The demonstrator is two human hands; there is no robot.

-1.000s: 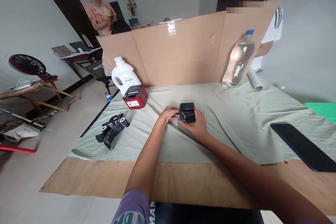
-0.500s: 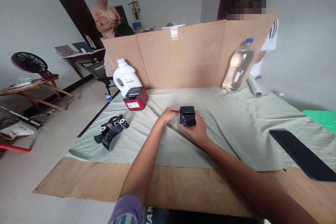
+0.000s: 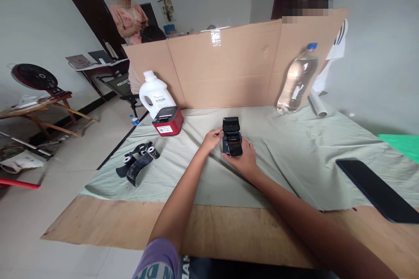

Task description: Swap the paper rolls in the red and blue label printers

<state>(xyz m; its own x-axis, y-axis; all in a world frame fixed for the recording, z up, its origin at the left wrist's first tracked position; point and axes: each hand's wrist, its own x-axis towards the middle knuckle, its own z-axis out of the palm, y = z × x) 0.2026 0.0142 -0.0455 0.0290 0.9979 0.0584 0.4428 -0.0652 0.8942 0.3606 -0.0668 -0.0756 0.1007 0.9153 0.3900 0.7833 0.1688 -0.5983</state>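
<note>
A small black portable printer (image 3: pixel 233 148) lies on the cloth in front of me, its lid (image 3: pixel 231 124) swung up and the inner compartment exposed. My right hand (image 3: pixel 244 160) grips it from the right and near side, fingers wrapped along the edge. At the left edge, my left hand (image 3: pixel 211 140) has its fingers closed by the hinge of the lid; the exact fingertip contact is partly hidden. To the left lie several rolls with black outer strips and white cores (image 3: pixel 143 161), one partly unwound.
A red and black desktop printer (image 3: pixel 168 121) and a white jug (image 3: pixel 156 93) stand at the back left. A cardboard panel (image 3: pixel 225 69) stands across the back. A large clear bottle (image 3: pixel 298 80), a white roll (image 3: pixel 317 103) and a black phone (image 3: pixel 376 189) are on the right.
The printer's lid has swung up and back, showing the compartment. My left hand has moved slightly up along the left side, while my right hand keeps its grip.
</note>
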